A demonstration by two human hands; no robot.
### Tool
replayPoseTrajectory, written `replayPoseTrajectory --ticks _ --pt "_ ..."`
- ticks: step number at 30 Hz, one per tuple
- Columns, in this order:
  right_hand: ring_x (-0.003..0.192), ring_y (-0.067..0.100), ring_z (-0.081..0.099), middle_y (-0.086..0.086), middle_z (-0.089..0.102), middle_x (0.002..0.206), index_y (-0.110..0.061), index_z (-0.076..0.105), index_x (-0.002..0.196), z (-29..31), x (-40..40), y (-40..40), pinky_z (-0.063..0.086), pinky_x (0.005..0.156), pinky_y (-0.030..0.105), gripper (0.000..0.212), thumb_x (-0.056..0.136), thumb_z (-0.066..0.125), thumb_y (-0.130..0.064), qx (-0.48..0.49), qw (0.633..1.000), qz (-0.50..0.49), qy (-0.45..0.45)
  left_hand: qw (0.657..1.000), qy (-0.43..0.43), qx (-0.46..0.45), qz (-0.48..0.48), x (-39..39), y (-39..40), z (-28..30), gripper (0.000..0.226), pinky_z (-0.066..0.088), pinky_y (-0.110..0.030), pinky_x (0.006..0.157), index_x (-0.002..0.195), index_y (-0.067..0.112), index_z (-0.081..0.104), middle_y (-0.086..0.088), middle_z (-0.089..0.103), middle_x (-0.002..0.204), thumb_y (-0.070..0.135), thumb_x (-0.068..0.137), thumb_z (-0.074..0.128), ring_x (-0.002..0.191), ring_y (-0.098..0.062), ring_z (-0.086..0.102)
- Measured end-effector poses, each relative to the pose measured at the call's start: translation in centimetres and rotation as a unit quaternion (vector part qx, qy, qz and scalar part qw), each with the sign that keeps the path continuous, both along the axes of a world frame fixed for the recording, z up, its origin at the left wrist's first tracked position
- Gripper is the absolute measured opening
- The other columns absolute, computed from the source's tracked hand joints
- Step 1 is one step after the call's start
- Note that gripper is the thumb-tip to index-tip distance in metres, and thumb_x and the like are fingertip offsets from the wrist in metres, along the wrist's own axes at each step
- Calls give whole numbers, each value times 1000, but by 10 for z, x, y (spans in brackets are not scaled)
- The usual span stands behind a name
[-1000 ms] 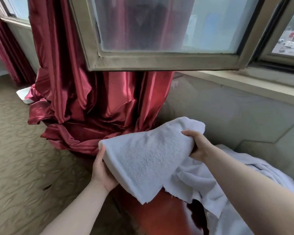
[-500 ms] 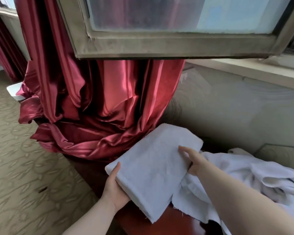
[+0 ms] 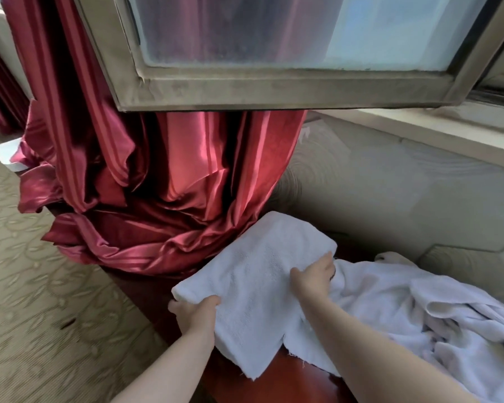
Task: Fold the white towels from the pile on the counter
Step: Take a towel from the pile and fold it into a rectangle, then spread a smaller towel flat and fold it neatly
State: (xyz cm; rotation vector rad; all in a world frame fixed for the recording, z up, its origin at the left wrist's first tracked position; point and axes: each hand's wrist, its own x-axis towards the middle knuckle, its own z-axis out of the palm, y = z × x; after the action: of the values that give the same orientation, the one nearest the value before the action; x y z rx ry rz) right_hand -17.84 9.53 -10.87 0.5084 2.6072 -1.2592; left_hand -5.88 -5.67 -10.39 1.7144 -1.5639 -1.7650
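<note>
1. At about 7 o'clock in the head view, the left hand [image 3: 197, 314] pinches the near-left edge of the towel [image 3: 256, 289], thumb on top, fingers out of sight beneath.
2. At 5 o'clock from centre, the right hand [image 3: 314, 279] grips the towel's right edge, thumb lying on top and fingers curled under the cloth.
3. The towel sits between the two hands as a thick, roughly rectangular wad, so it looks folded at least once; its near corner hangs over the counter [image 3: 277, 385] edge at 6 o'clock.
4. Whether the towel rests fully on the counter or is partly lifted, I cannot tell.
5. At 4 o'clock the pile [image 3: 419, 312] lies crumpled, touching the towel's right side beneath the right hand.
6. Progress, as a judgement: one towel is near finished, perhaps wanting a last fold or squaring; the pile is unfolded, so most work remains.
7. At 10 o'clock a curtain [image 3: 169, 181] bunches behind the towel; a window [image 3: 274, 85] hangs at 12 o'clock.
</note>
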Motion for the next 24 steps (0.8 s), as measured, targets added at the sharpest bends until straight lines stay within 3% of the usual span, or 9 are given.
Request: replayPoseTrajectory --ticks 2,4,6,7,9,13,16,20,24 --pt "148 29 -3 9 -10 161 -24 -3 153 3 15 -8 10 117 43 78 96 49 -28 196 967 148 73 967 -25 -239 -79 2 7 -1 107 32 -48 107 149 16 14 -15 26 151 1 65 77 132 -36 34" --pt "147 27 -13 3 -18 160 -34 2 153 1 25 -11 0 118 47 61 101 35 -38 274 904 319 73 839 -50 -470 -270 4 15 -9 115 12 -46 114 152 21 15 -12 13 159 15 60 84 145 -30 13" --pt "146 26 -18 1 -19 160 -35 3 153 -4 29 -7 -4 118 49 55 103 24 -42 295 858 419 15 711 -93 -504 -483 0 23 -14 103 -5 -43 115 153 32 5 -3 -4 162 46 76 71 147 -20 -9" --pt "146 26 -19 0 -18 160 -36 1 153 -5 27 -2 -5 117 50 55 103 22 -44 306 847 434 1 681 -126 -467 -549 -2 27 -17 90 -11 -44 116 152 38 -3 4 -16 160 58 86 54 145 -15 -19" --pt "146 26 -18 -3 -17 160 -38 -1 152 -5 21 9 -8 116 51 55 102 20 -47 330 839 433 -2 671 -205 -368 -610 -4 27 -22 74 -13 -45 117 149 42 -12 10 -26 156 66 92 29 143 -12 -27" --pt "148 26 -11 2 -7 162 -32 6 153 10 24 33 -8 118 47 55 103 27 -40 334 863 379 28 693 -205 -347 -597 -14 36 -6 72 -6 -46 119 152 36 -5 7 -19 159 55 96 36 146 -17 -20" --pt "148 24 -8 3 -1 162 -29 12 153 31 35 73 -11 116 47 56 102 35 -33 365 863 336 95 708 -130 -347 -601 -26 74 17 71 -2 -46 118 152 36 -1 7 -12 160 42 97 43 147 -20 -13" --pt "148 23 -9 5 -1 162 -29 18 151 64 59 178 -26 108 46 64 94 44 -44 404 885 213 90 701 5 -314 -640 -31 156 35 67 3 -47 119 150 38 11 12 -3 160 35 95 49 148 -16 -4" --pt "148 24 0 1 7 161 -36 22 148 80 95 264 -12 109 50 77 83 43 -71 397 911 70 90 666 91 -258 -694 -17 232 40 64 13 -44 118 146 40 26 12 13 158 43 89 55 147 -12 8"
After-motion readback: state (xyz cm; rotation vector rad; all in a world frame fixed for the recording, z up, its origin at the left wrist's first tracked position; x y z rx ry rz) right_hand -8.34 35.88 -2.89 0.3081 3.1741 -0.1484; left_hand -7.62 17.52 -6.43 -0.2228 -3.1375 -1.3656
